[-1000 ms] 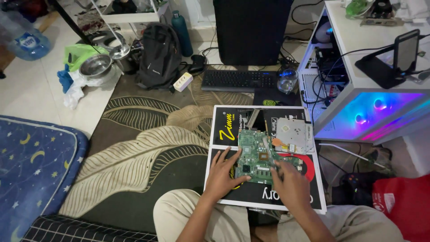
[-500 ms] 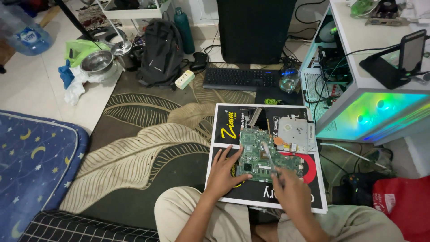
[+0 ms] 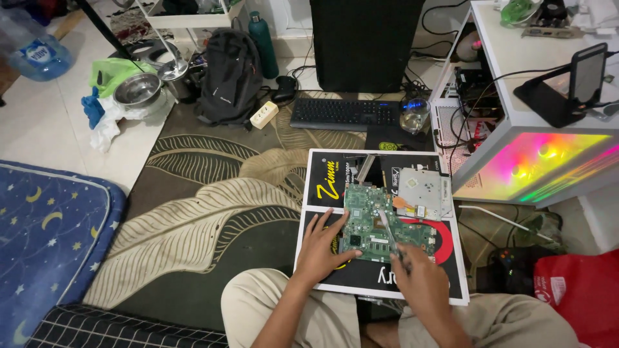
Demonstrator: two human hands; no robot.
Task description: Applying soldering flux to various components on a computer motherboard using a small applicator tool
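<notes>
Green laptop circuit board (image 3: 377, 222) lies on the black printed mat (image 3: 412, 283), long axis running away from you; your left hand (image 3: 320, 248) presses its near-left corner, fingers spread, while your right hand (image 3: 419, 280) grips a thin screwdriver (image 3: 389, 232) angled onto it.

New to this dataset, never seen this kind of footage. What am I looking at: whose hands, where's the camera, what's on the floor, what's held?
There is no machine here: a person sits on the floor, and one camera worn on their head looks down at their two bare hands. In front of them a green circuit board lies on a black printed mat, with a flat silver drive unit beside it. The left hand rests flat on the mat, touching the board's edge. The right hand holds a thin tool, tip on the board. Beyond lie a black keyboard, a backpack and a lit computer case.
</notes>
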